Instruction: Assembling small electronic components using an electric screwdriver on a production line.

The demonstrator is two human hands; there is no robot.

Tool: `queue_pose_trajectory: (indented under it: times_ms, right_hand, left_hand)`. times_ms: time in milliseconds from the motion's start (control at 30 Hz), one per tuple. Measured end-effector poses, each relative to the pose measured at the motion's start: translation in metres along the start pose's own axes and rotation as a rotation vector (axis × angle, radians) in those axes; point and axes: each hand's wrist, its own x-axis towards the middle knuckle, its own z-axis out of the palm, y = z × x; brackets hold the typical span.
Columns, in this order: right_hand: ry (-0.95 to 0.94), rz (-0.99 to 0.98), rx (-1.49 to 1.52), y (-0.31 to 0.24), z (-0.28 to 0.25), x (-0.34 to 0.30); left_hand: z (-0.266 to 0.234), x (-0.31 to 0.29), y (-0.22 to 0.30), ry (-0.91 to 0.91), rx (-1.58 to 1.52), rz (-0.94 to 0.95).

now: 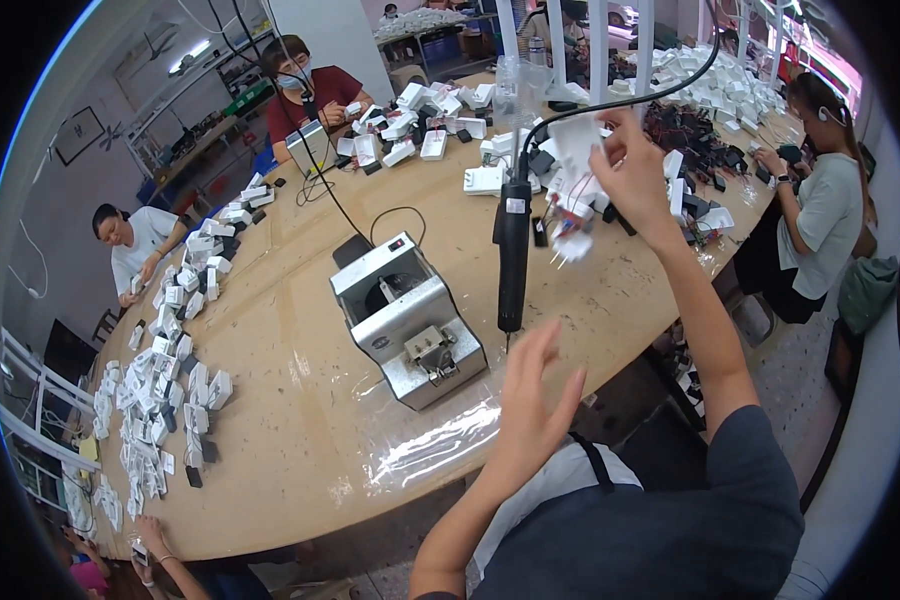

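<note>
My right hand [632, 178] is raised over the far right of the table. Its fingers are closed on a white plastic housing [573, 142]; red and blue wires and a blurred white piece [572, 246] show just beneath it. Nearer to me, my left hand [536, 412] hovers by the table's front edge, its fingers apart and nothing in them. Between the hands a black electric screwdriver [513, 255] hangs upright from its cable, tip down. To the left of it stands a grey metal box-shaped device [407, 325], perhaps a screw feeder, with a red switch on top.
Piles of white housings and black parts lie along the table's left side [160, 400] and far side [410, 120]. Dark wired parts [695, 135] are heaped at the right. People work around the table [300, 420]: far side, left, right and lower left. A black cable arches overhead.
</note>
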Motion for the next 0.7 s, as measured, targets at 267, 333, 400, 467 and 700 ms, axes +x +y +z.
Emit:
queue_pose_trajectory:
  times_ms: [267,333,400,467,700]
  right_hand:
    - [-0.215,-0.115,-0.117,0.029,-0.002,-0.098]
    - [-0.319,-0.068,-0.308,0.044,-0.005,-0.111]
    - [-0.308,0.010,-0.283,0.050,-0.006,-0.121]
    - [-0.299,0.094,-0.260,0.050,-0.009,-0.125]
    - [-0.030,0.219,0.078,0.018,-0.010,-0.131]
  left_hand:
    - [0.075,0.067,-0.049,0.069,0.624,0.026]
    - [0.074,0.067,-0.057,0.018,0.667,-0.026]
    - [0.074,0.064,-0.070,0.054,0.648,-0.009]
    - [0.065,0.066,-0.058,0.087,0.578,-0.022]
    - [0.013,0.080,-0.066,-0.349,-0.137,-0.466]
